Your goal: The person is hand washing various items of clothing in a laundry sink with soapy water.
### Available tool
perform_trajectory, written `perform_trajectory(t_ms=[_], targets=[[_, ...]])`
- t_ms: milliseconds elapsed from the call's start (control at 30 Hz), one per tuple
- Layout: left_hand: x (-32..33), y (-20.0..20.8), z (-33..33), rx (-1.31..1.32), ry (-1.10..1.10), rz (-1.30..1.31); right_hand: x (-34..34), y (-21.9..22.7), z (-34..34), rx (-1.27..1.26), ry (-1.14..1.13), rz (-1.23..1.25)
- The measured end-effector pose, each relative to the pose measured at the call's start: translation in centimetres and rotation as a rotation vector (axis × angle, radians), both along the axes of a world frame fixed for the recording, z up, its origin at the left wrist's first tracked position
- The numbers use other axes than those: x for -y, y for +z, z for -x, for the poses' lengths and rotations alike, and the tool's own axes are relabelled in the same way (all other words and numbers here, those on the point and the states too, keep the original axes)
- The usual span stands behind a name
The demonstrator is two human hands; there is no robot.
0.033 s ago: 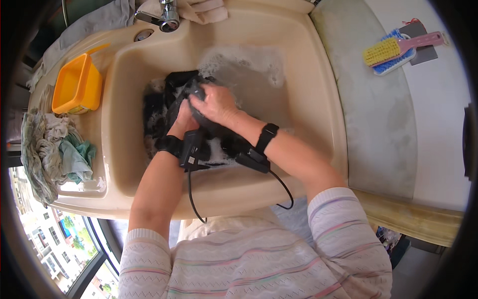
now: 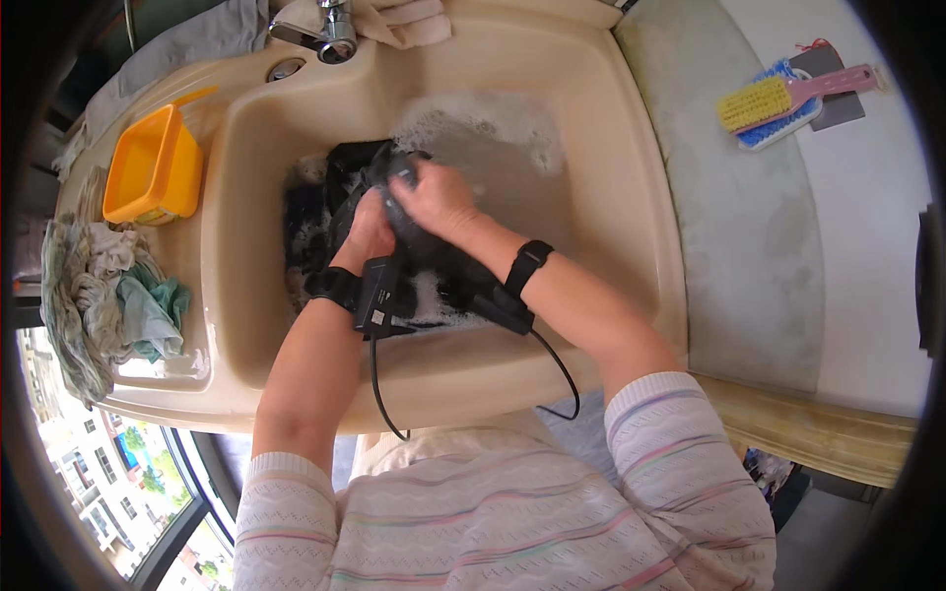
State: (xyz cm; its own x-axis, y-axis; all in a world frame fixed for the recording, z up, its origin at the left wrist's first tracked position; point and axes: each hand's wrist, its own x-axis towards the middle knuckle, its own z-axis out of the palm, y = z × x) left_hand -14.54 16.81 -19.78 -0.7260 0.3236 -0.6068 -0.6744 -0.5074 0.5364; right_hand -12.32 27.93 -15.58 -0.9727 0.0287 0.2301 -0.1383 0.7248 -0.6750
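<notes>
A dark, wet garment (image 2: 434,258) lies bunched in soapy water in the beige sink (image 2: 636,187). Both my hands grip a raised fold of it near the middle of the basin. My left hand (image 2: 371,225) is closed round the cloth from the near left side. Pressed against the same fold from the right is my right hand (image 2: 439,200), its fingers closed and slightly blurred. More black fabric (image 2: 305,212) soaks to the left of my hands. The garment's exact kind cannot be made out.
On the left ledge stand a yellow plastic basket (image 2: 182,177) and a heap of wet cloths (image 2: 99,281). A chrome faucet (image 2: 336,34) rises at the back. On the right counter, a pink-handled brush (image 2: 759,103) lies over a blue one. Cables hang from black wrist straps.
My right hand has shifted slightly to the right and turned on the bunched cloth. My left hand stays nearly in place, still gripping.
</notes>
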Motion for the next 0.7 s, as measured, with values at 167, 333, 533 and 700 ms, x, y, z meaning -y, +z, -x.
perform_trajectory(t_ms=[167, 333, 533, 700], targets=[[-1.6, 1.7, 0.6, -0.051, -0.153, 0.009, -9.3, -4.4, -0.1, 0.471, -0.212, -0.284], [0.8, 1.5, 1.9, -0.044, -0.065, 0.334, -17.9, -6.9, -2.5, 0.632, -0.49, 0.233], [-1.1, 1.5, -0.1, 0.123, -0.357, -0.077, -9.2, -6.6, -0.9, 0.707, -0.146, 0.852], [0.2, 2.3, -1.1, -0.054, -0.143, 0.038, -0.2, 0.1, -0.9, 0.19, 0.09, 0.307]])
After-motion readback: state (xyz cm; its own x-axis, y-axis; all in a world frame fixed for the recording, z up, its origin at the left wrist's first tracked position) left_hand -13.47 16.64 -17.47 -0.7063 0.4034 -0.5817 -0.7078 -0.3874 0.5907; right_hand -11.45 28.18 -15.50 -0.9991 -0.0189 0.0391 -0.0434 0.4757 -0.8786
